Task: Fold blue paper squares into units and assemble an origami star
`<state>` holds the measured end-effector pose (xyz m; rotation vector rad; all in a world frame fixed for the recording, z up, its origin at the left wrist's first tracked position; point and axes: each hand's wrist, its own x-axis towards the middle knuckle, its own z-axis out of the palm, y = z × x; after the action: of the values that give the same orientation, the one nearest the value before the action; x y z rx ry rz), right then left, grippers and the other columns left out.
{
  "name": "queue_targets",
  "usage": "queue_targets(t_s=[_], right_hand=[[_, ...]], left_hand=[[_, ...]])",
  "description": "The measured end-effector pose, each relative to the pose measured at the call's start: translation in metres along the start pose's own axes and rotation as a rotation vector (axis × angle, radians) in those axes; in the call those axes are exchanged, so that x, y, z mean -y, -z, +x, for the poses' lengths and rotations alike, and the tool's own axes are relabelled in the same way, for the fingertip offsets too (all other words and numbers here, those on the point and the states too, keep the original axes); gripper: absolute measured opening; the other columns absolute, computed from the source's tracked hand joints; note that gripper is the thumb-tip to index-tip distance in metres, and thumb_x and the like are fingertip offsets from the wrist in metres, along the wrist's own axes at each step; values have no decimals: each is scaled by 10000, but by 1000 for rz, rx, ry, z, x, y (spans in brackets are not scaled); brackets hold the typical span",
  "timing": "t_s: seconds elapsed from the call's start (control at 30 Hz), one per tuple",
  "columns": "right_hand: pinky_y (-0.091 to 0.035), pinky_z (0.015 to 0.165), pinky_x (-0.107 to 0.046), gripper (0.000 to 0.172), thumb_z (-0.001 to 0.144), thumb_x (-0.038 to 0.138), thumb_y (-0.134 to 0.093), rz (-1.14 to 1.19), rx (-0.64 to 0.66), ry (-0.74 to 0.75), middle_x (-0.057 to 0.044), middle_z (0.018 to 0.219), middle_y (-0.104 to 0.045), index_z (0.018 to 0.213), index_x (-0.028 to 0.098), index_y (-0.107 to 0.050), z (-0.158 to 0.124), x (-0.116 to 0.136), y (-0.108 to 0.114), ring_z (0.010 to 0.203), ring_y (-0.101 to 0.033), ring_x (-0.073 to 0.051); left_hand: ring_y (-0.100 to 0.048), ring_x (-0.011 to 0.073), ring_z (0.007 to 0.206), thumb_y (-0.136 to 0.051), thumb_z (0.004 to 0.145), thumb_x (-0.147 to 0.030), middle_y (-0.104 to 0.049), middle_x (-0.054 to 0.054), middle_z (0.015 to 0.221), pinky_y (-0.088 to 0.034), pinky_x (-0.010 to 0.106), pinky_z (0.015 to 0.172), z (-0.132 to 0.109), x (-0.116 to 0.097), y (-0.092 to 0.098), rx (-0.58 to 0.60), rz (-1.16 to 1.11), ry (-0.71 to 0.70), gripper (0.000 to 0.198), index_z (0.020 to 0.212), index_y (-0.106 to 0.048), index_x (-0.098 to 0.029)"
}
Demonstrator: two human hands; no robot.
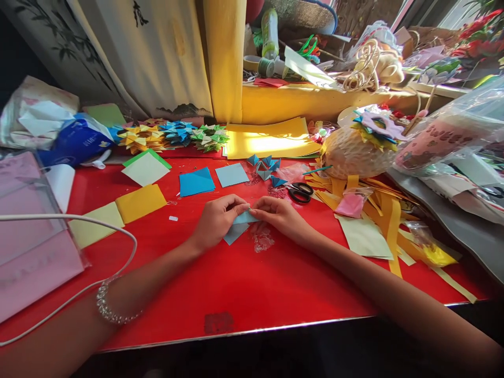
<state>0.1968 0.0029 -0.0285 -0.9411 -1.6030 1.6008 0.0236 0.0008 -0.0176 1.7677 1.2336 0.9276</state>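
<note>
Between both hands is a light blue sheet of paper (244, 217), raised a little off the red table. My left hand (220, 218) pinches its left side between thumb and fingers. On its right side my right hand (277, 215) pinches it the same way; the fingertips of both hands nearly meet. Under the paper shows a grey-blue piece (236, 233); whether it is part of the same sheet I cannot tell. Just beyond the hands lie a light blue square (232, 175), a stack of darker blue squares (197, 181) and several folded blue paper pieces (264, 167).
Black-handled scissors (300, 192) lie beyond my right hand. Yellow paper strips (389, 226) and small plastic bags sit at the right. Green and yellow squares (142, 203) lie at the left, by a white cable (134, 247). Folded paper rings (177, 134) line the back.
</note>
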Motion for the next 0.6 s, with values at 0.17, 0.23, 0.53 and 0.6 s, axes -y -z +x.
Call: queue_targets(t_s=[0.17,0.23,0.53,0.6], right_hand=[[-426,400,-205,272,782,427,-550,-30,-21,7,13,601,-591,778,158,-508,2,-1,3,431,-564,-106],[-367,362,-183,281,791,436,-532,-75,-132,54,25,571,-565,755,159,-504,2,-3,3,386,-505,-75],[-448,498,-231,217,788,364,-557,-25,-137,132,39,563,-579,887,184,-487,7,-2,9,474,-560,-110],[-446,514,-225,187,787,335,-564,-4,-170,137,42,561,-578,868,186,-485,7,-1,10,481,-564,-105]], left_hand=[[-444,81,504,-536,768,-423,-544,-21,637,-345,189,448,2,4,-2,38,-132,114,274,851,-609,-173],[-408,72,436,-551,755,-418,-492,-38,567,-330,189,398,2,5,-2,42,-210,167,288,905,-601,-178],[-521,89,513,-572,746,-356,-566,-4,669,-446,202,467,2,3,1,-25,-289,109,318,1008,-603,-177],[-540,103,590,-581,739,-361,-601,26,767,-482,210,493,2,2,1,-37,-317,96,321,994,-617,-168]])
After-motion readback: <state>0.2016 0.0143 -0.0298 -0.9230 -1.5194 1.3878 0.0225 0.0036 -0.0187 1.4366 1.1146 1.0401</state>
